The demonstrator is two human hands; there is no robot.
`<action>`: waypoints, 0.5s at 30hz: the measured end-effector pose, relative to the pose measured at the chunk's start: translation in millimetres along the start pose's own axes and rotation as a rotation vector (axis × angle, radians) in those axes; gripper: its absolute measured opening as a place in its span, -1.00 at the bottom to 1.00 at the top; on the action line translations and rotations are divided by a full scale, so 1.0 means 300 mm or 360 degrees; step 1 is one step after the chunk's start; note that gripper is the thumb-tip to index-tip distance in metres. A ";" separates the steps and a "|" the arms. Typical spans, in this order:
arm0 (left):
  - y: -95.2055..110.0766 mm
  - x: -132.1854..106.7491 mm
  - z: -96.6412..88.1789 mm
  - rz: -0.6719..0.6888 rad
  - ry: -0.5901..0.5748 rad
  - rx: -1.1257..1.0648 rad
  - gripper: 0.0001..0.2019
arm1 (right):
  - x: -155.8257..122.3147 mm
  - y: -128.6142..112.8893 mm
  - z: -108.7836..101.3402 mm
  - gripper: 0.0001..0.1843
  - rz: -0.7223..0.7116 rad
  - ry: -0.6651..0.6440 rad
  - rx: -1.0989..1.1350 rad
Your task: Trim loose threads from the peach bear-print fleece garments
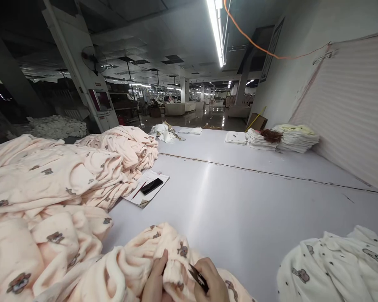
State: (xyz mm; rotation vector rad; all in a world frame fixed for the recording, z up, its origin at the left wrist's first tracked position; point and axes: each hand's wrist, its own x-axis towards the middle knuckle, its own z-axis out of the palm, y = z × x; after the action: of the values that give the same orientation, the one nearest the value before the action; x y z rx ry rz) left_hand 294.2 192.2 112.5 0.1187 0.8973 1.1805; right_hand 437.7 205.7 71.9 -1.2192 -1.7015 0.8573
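fleece garment (pixel 164 256): pale pink, brown bear print | snips (pixel 198 276): black | table (pixel 239 201): white

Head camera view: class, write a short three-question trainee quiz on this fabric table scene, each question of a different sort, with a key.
1. True or false: the right hand holds small black thread snips.
2. What lies on the papers beside the pink fleece pile? A) a mug B) a black phone C) a stapler
3. Fill in: the left hand grips a pink fleece garment printed with small ____.

Key: 1 true; 2 B; 3 bears. The cream garment at the right of the grey table carries the same print.
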 end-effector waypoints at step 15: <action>-0.079 -0.102 -0.025 0.0160 -0.0175 0.0103 -0.50 | 0.056 -0.190 -0.171 -0.82 -0.0006 -0.0432 -0.0248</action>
State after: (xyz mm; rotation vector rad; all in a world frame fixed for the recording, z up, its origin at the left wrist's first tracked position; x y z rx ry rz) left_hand 304.3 154.1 111.9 0.2815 0.8403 1.2260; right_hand 460.8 208.1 146.9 -1.2452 -2.0193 0.9359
